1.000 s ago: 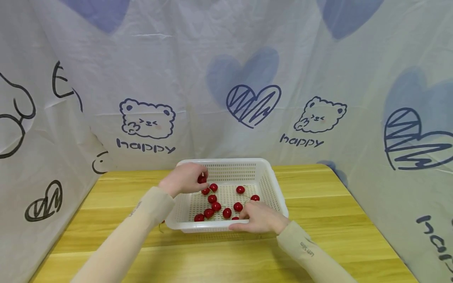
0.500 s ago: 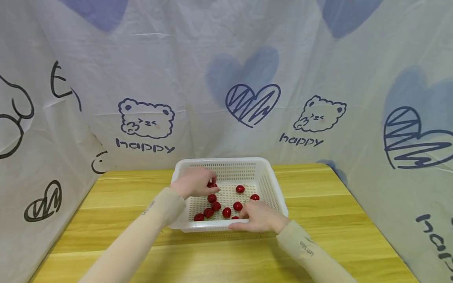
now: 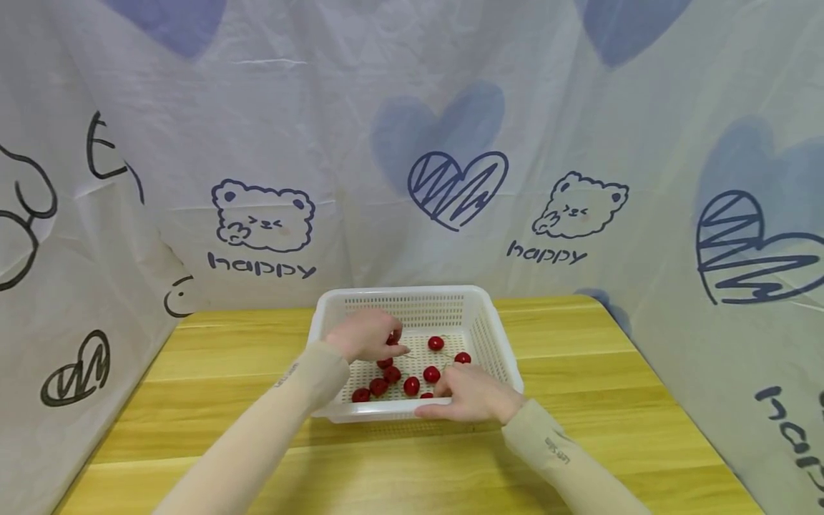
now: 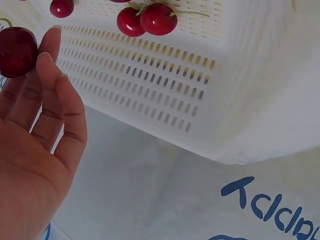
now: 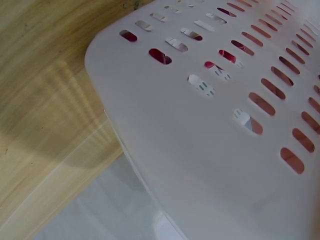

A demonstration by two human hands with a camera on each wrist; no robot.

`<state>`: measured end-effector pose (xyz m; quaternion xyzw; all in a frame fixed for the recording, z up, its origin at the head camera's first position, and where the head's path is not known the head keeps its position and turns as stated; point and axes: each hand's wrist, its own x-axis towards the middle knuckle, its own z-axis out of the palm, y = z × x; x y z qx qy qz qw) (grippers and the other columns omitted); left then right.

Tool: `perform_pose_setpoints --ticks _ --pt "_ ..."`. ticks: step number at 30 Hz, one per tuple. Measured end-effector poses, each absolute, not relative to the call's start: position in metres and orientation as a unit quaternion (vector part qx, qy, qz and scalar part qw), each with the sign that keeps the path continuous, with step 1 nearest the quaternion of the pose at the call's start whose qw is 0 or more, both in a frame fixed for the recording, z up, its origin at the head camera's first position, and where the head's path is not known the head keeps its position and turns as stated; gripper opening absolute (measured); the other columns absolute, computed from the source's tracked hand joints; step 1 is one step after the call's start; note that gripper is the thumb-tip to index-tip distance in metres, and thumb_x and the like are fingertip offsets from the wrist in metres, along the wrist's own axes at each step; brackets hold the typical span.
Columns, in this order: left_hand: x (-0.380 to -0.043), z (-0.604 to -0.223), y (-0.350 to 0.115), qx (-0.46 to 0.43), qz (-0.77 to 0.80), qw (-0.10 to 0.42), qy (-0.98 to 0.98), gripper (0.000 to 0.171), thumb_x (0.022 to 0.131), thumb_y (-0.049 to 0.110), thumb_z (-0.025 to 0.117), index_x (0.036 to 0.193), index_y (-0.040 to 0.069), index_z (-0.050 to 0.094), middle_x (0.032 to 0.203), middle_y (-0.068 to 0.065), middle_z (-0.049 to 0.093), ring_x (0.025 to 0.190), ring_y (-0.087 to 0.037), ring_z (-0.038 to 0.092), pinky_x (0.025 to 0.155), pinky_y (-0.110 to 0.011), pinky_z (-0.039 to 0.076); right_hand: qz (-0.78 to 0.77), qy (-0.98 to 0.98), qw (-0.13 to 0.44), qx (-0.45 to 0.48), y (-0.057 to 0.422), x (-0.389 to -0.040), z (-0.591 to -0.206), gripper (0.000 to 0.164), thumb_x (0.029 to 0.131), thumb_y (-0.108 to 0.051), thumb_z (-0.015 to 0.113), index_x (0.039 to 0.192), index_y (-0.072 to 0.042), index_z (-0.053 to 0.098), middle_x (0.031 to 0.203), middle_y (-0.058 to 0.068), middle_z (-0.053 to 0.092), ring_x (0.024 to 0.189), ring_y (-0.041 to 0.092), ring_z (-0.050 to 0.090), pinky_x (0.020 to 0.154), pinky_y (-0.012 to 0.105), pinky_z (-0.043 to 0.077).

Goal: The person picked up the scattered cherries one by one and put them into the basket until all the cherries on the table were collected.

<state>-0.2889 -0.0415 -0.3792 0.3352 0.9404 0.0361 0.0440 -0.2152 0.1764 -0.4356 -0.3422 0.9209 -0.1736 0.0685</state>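
A white slotted plastic basket (image 3: 412, 409) stands on the table with several red cherries (image 3: 411, 386) scattered over its floor. My left hand (image 3: 367, 335) reaches into its left side and holds a cherry (image 4: 17, 52) at the fingertips; the thumb is out of the left wrist view. A thin stem shows beside those fingers in the head view. Two cherries (image 4: 158, 19) lie together near the hand in the left wrist view. My right hand (image 3: 473, 395) grips the basket's front rim, thumb outside and fingers over the inside. Through the slotted wall (image 5: 200, 140) the right wrist view shows patches of skin and red.
The wood-grain table (image 3: 579, 400) extends on both sides of the basket and in front of it. A pale curtain (image 3: 360, 143) with hearts and bear drawings hangs close behind the basket and along both sides.
My left hand has moved right and slightly down, deeper into the basket, with the cherry at its fingers. The right hand stays at the front rim.
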Motion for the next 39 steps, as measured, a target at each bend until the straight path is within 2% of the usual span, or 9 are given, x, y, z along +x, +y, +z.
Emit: perform_pose_setpoints --ticks 16,25,39 --pt "-0.298 -0.392 -0.036 0.357 0.038 0.040 0.932 0.031 0.088 0.051 0.058 0.076 0.023 0.056 0.066 0.009 0.057 0.061 -0.010 0.053 0.057 -0.026 0.046 -0.178 0.923 0.076 -0.334 0.175 -0.214 -0.434 0.061 0.080 -0.075 0.046 0.048 -0.024 0.038 0.042 -0.015 0.024 0.039 -0.002 0.017 0.039 0.018 0.018" --pt "-0.295 -0.396 -0.029 0.375 0.020 0.040 0.926 0.031 0.089 0.051 0.057 0.082 0.021 0.061 0.072 0.010 0.058 0.066 -0.009 0.054 0.067 -0.029 0.048 -0.182 0.921 0.076 -0.335 0.175 -0.214 -0.434 0.060 0.080 -0.074 0.047 0.049 -0.024 0.039 0.043 -0.015 0.025 0.039 -0.002 0.019 0.039 0.018 0.019" --pt "-0.296 -0.408 -0.025 0.373 0.016 0.057 0.926 0.033 0.088 0.053 0.057 0.084 0.021 0.062 0.072 0.010 0.058 0.065 -0.010 0.055 0.065 -0.030 0.049 -0.175 0.921 0.068 -0.341 0.176 -0.214 -0.435 0.060 0.081 -0.075 0.046 0.049 -0.024 0.037 0.043 -0.014 0.024 0.040 -0.002 0.017 0.040 0.018 0.020"
